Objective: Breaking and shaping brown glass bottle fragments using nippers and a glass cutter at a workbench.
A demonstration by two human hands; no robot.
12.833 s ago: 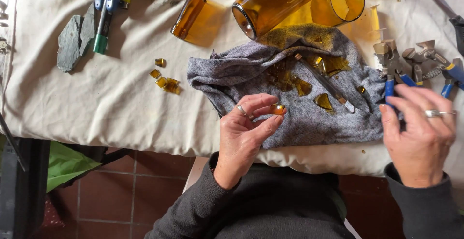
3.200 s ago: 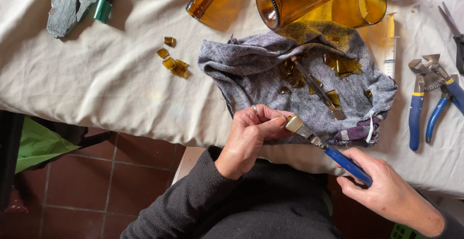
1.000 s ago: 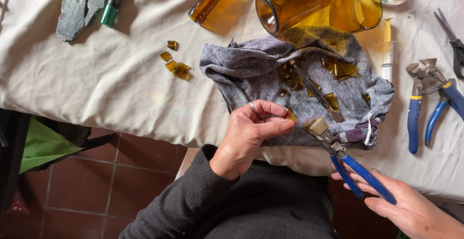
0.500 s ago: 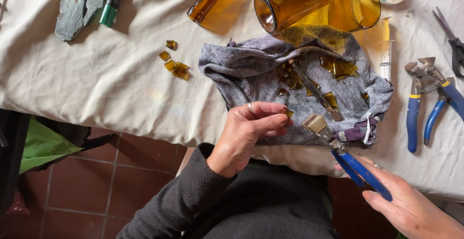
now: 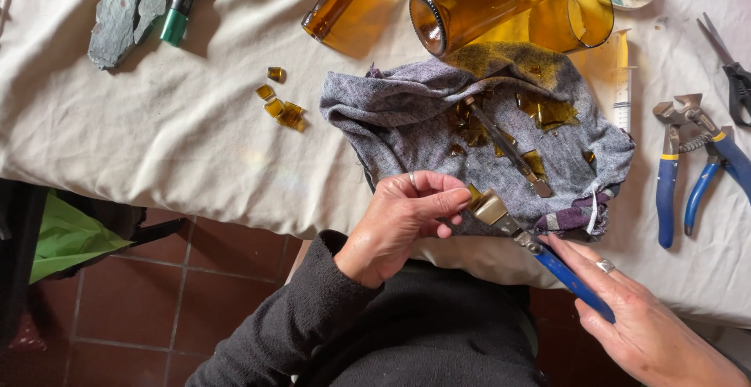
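Since a moment ago my right hand [image 5: 641,324] has slid the blue-handled pliers [image 5: 540,246] up to the small amber glass piece [image 5: 472,194]. My left hand [image 5: 407,219] pinches that piece tight, just over the table edge by the grey cloth [image 5: 407,121], so it stays steady. My right hand is wrapped around the handles, and the flat tips touch the glass.

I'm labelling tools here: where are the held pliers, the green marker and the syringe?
Pliers [image 5: 540,248]: head view, on the joint.
Marker [image 5: 177,18]: head view, on the green barrel.
Syringe [image 5: 622,82]: head view, mid-barrel.
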